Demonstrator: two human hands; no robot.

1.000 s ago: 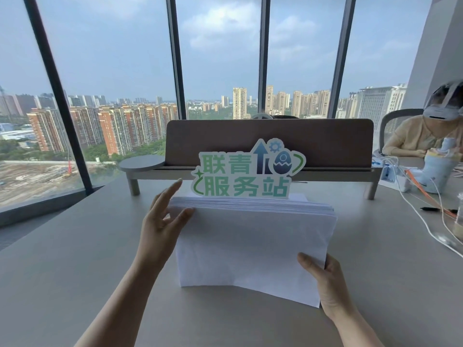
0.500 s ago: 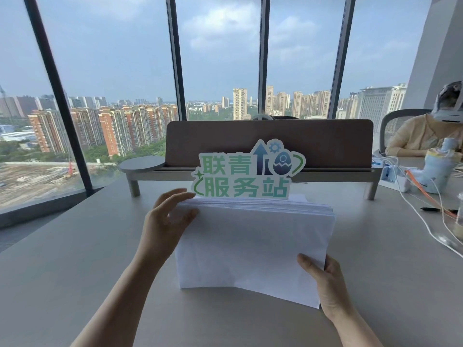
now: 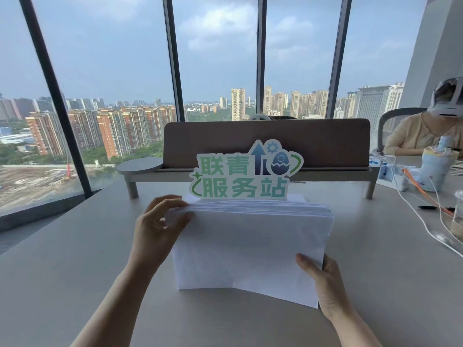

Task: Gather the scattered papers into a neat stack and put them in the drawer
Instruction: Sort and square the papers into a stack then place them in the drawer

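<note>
With your right hand [image 3: 328, 286] gripping the thick white paper stack [image 3: 250, 246] at 4 o'clock and left hand [image 3: 156, 229] pinching 10 o'clock, tap its edge level.

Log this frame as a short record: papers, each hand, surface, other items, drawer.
papers: paper stack standing on its long edge on the table, top edges nearly even
left hand: left hand grips the stack's upper left corner, fingers curled over the top
right hand: right hand holds the lower right corner
behind stack: green sign, desk divider
right side: cables, pen, second person
drawer: not in view
</note>
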